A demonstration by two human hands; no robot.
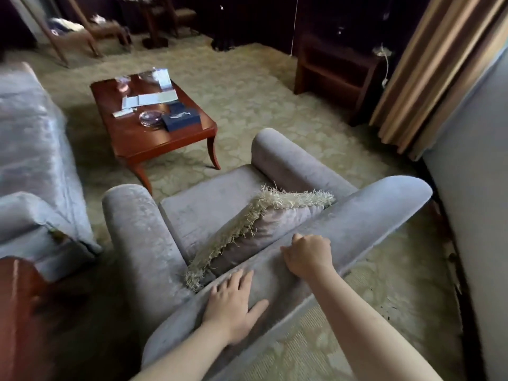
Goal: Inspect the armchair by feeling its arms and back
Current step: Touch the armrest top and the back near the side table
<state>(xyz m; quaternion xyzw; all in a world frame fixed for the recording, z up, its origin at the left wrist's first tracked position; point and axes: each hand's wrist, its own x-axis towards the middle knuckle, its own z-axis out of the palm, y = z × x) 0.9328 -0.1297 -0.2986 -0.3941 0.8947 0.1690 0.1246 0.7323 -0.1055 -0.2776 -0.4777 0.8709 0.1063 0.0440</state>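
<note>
I stand behind a grey velvet armchair (209, 199) and look down over its back. My left hand (233, 301) lies flat on the top of the backrest (371, 213), fingers straight and spread. My right hand (309, 254) sits further right on the same top edge, its fingers curled over the front of the rail. A grey cushion with a cream fringe (264, 226) leans on the seat against the backrest. The left arm (137, 237) and the right arm (288, 160) of the chair are both untouched.
A red-brown coffee table (165, 138) with papers, a glass ashtray and a dark box stands in front of the chair. A grey sofa (30, 160) is at the left, curtains (439, 64) and a wall at the right, a dark shelf unit (335, 75) beyond.
</note>
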